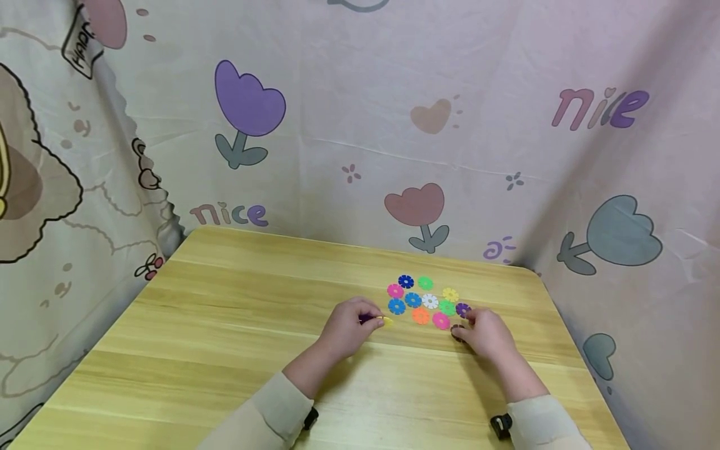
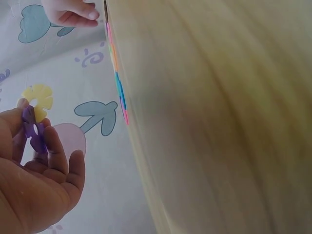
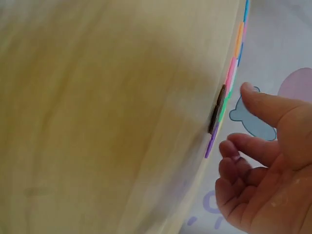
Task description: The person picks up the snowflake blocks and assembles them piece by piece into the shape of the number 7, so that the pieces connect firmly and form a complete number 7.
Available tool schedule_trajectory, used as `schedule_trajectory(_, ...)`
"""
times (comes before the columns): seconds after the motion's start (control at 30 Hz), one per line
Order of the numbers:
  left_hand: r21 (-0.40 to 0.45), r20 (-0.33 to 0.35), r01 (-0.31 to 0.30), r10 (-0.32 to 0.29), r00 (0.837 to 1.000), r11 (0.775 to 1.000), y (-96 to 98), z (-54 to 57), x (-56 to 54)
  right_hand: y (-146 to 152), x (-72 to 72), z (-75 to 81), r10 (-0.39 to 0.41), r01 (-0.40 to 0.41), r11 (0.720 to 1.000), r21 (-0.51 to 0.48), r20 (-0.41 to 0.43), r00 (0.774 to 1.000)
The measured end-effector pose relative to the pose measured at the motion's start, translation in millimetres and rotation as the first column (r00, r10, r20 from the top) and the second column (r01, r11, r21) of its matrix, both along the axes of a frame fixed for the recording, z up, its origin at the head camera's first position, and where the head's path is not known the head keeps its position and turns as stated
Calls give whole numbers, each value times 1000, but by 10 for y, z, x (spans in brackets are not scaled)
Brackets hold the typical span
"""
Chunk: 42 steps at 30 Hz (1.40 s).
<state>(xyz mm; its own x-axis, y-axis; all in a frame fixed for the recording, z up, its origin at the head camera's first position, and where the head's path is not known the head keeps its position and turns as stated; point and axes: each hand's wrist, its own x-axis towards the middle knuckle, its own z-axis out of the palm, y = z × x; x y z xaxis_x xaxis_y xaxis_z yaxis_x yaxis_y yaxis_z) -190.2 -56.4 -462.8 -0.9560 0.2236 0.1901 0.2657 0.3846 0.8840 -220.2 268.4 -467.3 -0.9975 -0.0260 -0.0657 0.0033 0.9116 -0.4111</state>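
From my head camera, the left hand [image 1: 347, 328] hides much of its purple disc [image 2: 37, 142]; between four and five o'clock, the right hand [image 1: 488, 335] partly covers the brown disc [image 3: 217, 111], contact unclear. My left wrist camera crops that right hand at eleven o'clock.

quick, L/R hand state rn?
Left hand: closed, holding a purple disc and a yellow disc.
Right hand: open, holding nothing, near the brown disc.

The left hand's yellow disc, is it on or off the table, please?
Off: the left wrist view shows the yellow disc in the left hand, above the table.
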Motion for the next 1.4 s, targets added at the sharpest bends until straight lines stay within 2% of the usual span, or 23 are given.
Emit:
schedule_trajectory(0.23, 2, 1, -4, 4, 1000, 1000, 3, -2, -10, 15, -23, -51, 29, -32, 997, 73, 32, 999)
schedule_trajectory(0.57, -1, 6, -8, 8, 1000, 1000, 8, 0, 2, -13, -30, -36, 49, -52, 994, 97, 41, 998)
schedule_trajectory(0.93, -15, -4, -2, 2, 1000, 1000, 5, -9, 7, -55, -5, -7, 4, -8, 998, 55, 67, 998)
schedule_trajectory(1.2, -9, -8, 2, -2, 1000, 1000, 2, -9, 9, -95, 28, -21, 55, -54, 998, -13, 15, 998)
schedule_trajectory(1.4, -18, -4, 5, -5, 1000, 1000, 3, -12, 5, -164, 71, 25, 56, -54, 995, -87, 23, 998)
